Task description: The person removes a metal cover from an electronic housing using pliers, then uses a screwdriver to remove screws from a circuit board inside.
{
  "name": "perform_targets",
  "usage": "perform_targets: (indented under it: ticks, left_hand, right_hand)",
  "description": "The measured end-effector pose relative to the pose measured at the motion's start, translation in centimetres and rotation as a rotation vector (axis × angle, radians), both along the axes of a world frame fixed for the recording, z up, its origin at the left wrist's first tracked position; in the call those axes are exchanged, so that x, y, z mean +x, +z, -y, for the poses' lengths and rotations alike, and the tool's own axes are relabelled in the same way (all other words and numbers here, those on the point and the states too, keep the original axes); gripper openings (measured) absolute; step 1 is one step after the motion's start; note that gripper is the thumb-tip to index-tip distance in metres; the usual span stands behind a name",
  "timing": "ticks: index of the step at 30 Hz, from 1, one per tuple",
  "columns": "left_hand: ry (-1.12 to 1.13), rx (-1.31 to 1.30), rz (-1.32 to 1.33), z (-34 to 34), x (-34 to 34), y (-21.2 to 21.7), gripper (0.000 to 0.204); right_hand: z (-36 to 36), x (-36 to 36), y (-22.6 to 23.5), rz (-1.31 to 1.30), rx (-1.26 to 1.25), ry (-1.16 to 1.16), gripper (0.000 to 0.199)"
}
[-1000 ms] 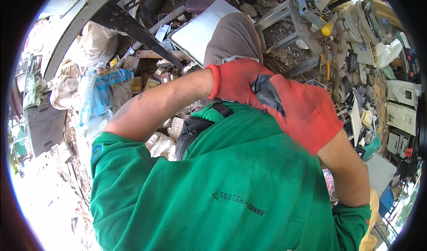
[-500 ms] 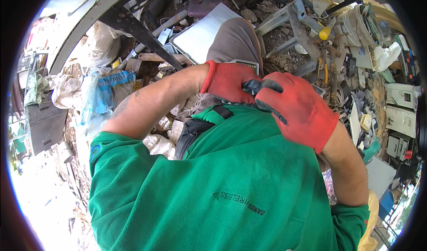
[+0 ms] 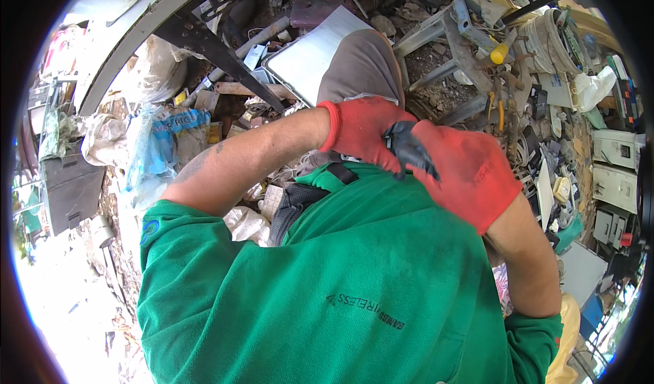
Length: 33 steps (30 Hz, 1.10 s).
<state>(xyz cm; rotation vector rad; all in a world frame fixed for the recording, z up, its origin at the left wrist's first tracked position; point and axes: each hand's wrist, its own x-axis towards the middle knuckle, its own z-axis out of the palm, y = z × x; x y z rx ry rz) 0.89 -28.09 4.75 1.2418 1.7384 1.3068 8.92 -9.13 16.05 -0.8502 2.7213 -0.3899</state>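
Note:
Both my hands wear red gloves and meet in front of my chest, above my green shirt [image 3: 354, 289]. My left hand [image 3: 361, 135] comes in from the left on a bare forearm, its fingers curled against the right glove. My right hand [image 3: 470, 180] shows its back to the camera. A small dark grey piece [image 3: 409, 154] sits pinched where the two gloves meet. I cannot tell whether it is a separate object or the glove's dark coating. A black strap [image 3: 293, 207] lies on the shirt just below the left wrist.
Scrap covers the ground beyond: a white flat panel [image 3: 306, 57], a grey metal frame [image 3: 449, 37], a yellow-handled tool [image 3: 501, 54], pale electrical boxes [image 3: 613, 180] at the right, blue-and-white bags [image 3: 170, 139] at the left, and a dark metal bar [image 3: 218, 50].
The two gloved hands stayed together at my chest. The dark grey piece went from lying on top of the right glove to sitting between the two gloves.

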Motion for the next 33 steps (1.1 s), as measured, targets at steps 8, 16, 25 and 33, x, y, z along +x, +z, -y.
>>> perform_targets:
  ticks: [8, 16, 25, 33]
  left_hand:
    - [-0.002, -0.134, -0.057, 0.4, -0.4, 0.4, 0.045]
    - [-0.001, -0.187, 0.064, 0.8, -0.9, 1.2, 0.053]
    - [-0.131, -0.24, -0.307, 1.1, -1.3, -0.1, 0.054]
    - [-0.269, -0.452, -0.683, -0.3, -0.9, 1.3, 0.037]
  right_hand:
    - [0.3, 0.1, 0.8, 0.071, 0.059, -0.063, 0.033]
    - [0.5, -0.3, 1.2, 0.162, 0.133, -0.201, 0.037]
    - [-2.4, -0.1, -0.7, -0.068, -0.302, 0.069, 0.025]
    - [-7.8, 3.0, -3.4, 0.012, -0.588, -0.252, 0.035]
